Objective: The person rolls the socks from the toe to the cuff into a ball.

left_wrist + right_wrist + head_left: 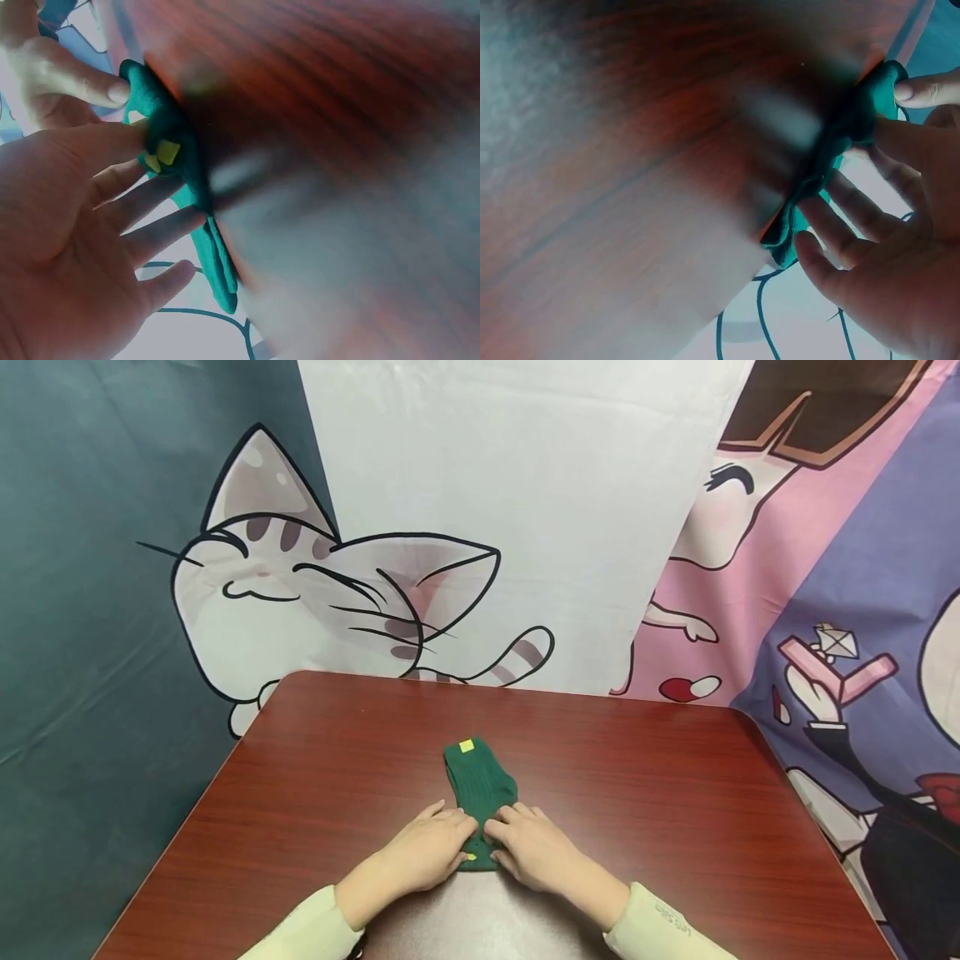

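Note:
A dark green ribbed sock (480,783) lies lengthwise on the table, its cuff pointing away and its heel bulging to the right. A yellow tag marks the cuff and a small yellow patch shows near the toe. My left hand (429,850) rests on the left side of the toe end, fingers relaxed, thumb by the yellow patch. Opposite it, my right hand (538,850) touches the right side with loosely bent fingers. In the left wrist view the green sock (169,135) shows layered edges along the fingertips. The right wrist view shows rumpled green fabric (877,94) beside the thumb.
The reddish-brown wooden table (300,793) has rounded far corners and a glossy patch near its front. Behind it hangs a printed cloth backdrop (517,493) with a cartoon cat and figures. Pale sleeves (315,927) cover both forearms.

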The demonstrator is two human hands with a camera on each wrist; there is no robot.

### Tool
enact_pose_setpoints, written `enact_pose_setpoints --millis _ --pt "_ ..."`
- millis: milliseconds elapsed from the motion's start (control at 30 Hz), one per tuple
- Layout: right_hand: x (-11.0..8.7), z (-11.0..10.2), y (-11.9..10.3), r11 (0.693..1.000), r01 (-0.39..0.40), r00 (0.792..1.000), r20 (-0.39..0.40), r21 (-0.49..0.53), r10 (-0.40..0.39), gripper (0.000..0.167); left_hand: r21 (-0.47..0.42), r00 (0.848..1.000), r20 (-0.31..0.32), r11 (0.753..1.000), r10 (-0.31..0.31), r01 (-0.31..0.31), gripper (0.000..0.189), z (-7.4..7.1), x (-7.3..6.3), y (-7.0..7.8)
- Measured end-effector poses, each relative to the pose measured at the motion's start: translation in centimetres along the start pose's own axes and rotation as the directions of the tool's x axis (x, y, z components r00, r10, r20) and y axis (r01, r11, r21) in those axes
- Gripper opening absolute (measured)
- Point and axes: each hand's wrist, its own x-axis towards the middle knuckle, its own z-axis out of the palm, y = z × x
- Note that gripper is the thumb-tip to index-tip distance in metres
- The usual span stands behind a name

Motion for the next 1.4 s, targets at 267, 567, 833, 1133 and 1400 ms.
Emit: enact_pose_setpoints --millis 267,567,833,1133,1400 --pt "-0.4 0.0 -0.4 0.995 0.056 0.995 -0.081 -0.085 -0.062 0.008 0.048 0.993 -0.097 0.997 0.073 -0.068 0.017 0.6 -0.3 -0.3" --pt "-1.1 0.1 -0.7 0.97 0.105 0.994 -0.006 -0.217 -0.109 0.034 0.204 0.973 -0.086 0.96 0.214 -0.193 0.026 0.9 -1.2 -0.6" --pt "-1.3 0.4 -0.7 0.931 0.134 0.986 -0.05 -0.34 -0.16 0.04 0.322 0.958 -0.139 0.926 0.253 -0.198 0.024 1.4 -1.0 -0.5" --pt "-0.8 0.5 -0.5 0.975 0.064 0.993 -0.085 -0.211 -0.083 0.014 0.251 0.957 -0.185 0.952 0.222 -0.173 0.009 1.3 -0.3 -0.7" --pt "-0.2 -0.3 -0.2 0.998 -0.037 0.998 -0.058 -0.042 0.034 0.012 0.021 0.99 -0.096 0.995 0.103 -0.101 0.014 1.4 0.5 -1.8"
